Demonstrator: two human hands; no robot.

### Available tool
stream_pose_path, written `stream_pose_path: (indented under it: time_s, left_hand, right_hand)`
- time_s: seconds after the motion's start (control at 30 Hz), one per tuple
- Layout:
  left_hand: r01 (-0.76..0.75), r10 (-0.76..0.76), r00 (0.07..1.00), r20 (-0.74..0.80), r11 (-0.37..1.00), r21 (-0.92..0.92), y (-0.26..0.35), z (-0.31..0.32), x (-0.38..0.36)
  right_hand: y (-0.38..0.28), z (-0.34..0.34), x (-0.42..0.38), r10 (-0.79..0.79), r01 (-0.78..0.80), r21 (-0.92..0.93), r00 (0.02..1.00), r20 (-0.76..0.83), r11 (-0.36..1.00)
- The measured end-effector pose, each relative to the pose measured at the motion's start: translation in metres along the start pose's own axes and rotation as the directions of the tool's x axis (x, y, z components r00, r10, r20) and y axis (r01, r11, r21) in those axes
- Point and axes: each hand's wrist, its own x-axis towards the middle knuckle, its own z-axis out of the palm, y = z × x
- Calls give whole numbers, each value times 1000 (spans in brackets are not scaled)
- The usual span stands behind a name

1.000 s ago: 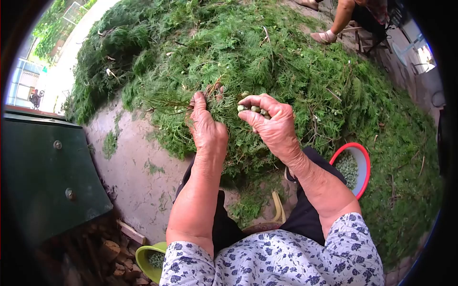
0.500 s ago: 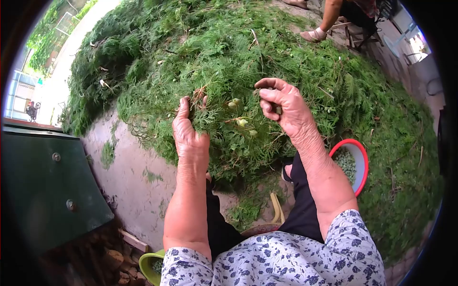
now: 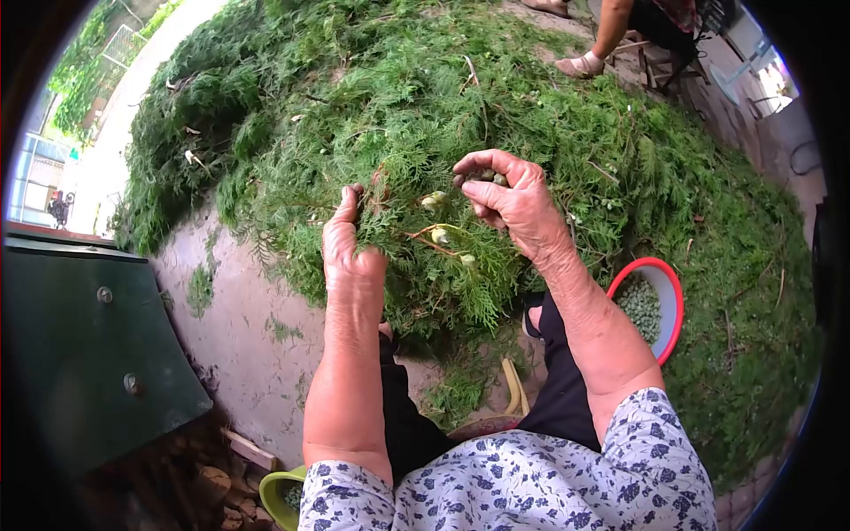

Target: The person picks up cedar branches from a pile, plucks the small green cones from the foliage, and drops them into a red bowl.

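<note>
A wide heap of cut evergreen branches (image 3: 549, 115) covers most of the floor (image 3: 257, 354), which shows bare and greyish at the left, strewn with a few stray green scraps. The seated person works at the near edge of the heap. The left hand (image 3: 351, 239) grips a leafy sprig (image 3: 400, 221), its fingers mostly hidden by the foliage, and pale green cones (image 3: 440, 235) sit among the greenery between the two hands. The right hand (image 3: 513, 195) is curled around a few picked cones (image 3: 498, 179), thumb and forefinger bent toward each other just beside the sprig.

Near the right forearm, a red-rimmed bowl (image 3: 676, 310) stands tilted on the greenery, holding many small pale green cones. At the lower left, partly behind the sleeve, is a yellow-green bowl (image 3: 266, 488) with similar contents. Beside it lie a wooden strip (image 3: 251, 449) and brown, woody debris (image 3: 217, 487); above them stands a dark green panel (image 3: 88, 345) with two round metal fittings. Two pale yellow, curved strips (image 3: 512, 389) show between the person's knees.

At the upper right, another person's foot (image 3: 580, 66) rests by the heap's far edge, near a low stool (image 3: 660, 66). Bright daylight fills the upper left, with leafy plants (image 3: 75, 88) beyond.
</note>
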Motion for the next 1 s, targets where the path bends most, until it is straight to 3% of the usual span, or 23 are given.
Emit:
stream_pose_path:
  time_s: [0.1,0.13,0.17,0.37,0.43,0.5,0.6,0.77,0.83,0.97,1.0]
  left_hand:
    - [18,-18,1000,0,1000,5,0,-2,1]
    - [43,-43,999,-2,999,-1,0,-1,0]
    - [42,-42,999,-1,999,-1,0,-3,1]
    - [66,-66,998,11,998,12,-1,-9,11]
    - [90,-90,996,4,996,21,-3,-5,8]
    - [100,-100,995,2,994,50,-6,-3,6]
    - [140,-142,990,21,987,76,-11,-4,7]
    - [147,-150,988,21,983,114,-16,0,2]
    - [131,-133,991,8,983,131,-16,5,-4]
    - [37,-37,999,-6,961,274,-8,12,-22]
    - [47,-44,999,-21,982,182,-5,9,-16]
  right_hand:
    - [-3,1,-2,-64,70,-101,996,60,992]
    - [0,2,0,-290,305,-314,952,96,899]
    - [2,3,0,-485,504,-496,856,180,707]
    - [2,2,-7,-410,388,-434,911,47,813]
    - [0,3,-9,-578,555,-513,805,132,655]
    - [4,2,-11,-547,549,-462,823,154,697]
    - [5,4,-13,-558,575,-573,797,230,585]
    - [10,4,-9,-589,611,-533,772,239,585]
    - [7,2,-11,-448,485,-557,868,214,673]
    - [7,3,-9,-567,570,-504,804,180,649]
    - [-2,-1,-12,-354,349,-283,935,37,893]
